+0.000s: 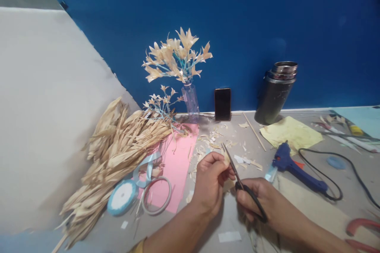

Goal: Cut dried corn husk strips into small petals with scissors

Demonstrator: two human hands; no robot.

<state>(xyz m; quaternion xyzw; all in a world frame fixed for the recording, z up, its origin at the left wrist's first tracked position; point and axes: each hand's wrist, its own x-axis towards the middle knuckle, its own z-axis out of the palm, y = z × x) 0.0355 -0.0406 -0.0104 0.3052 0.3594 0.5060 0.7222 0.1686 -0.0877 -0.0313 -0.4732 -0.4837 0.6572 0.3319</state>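
Observation:
My left hand (211, 180) pinches a small pale piece of dried husk (227, 159) between thumb and fingers. In my right hand (259, 197) is a pair of scissors (233, 162) with black handles, its blades pointing up and away beside the husk piece. The blades look slightly parted at the tips. Pale husk scraps (218, 136) lie scattered on the table just past both hands. To the left, a large bundle of dried corn husks (124, 142) rests partly over a pink sheet (178, 166).
A clear bottle (190, 101) holds husk flowers (178, 55). A phone (222, 104) and dark flask (276, 95) stand along the blue wall. A blue glue gun (297, 170) with its cord lies right, near yellow paper (291, 132). Blue ribbon spool (122, 197) and tape roll (156, 195) lie left.

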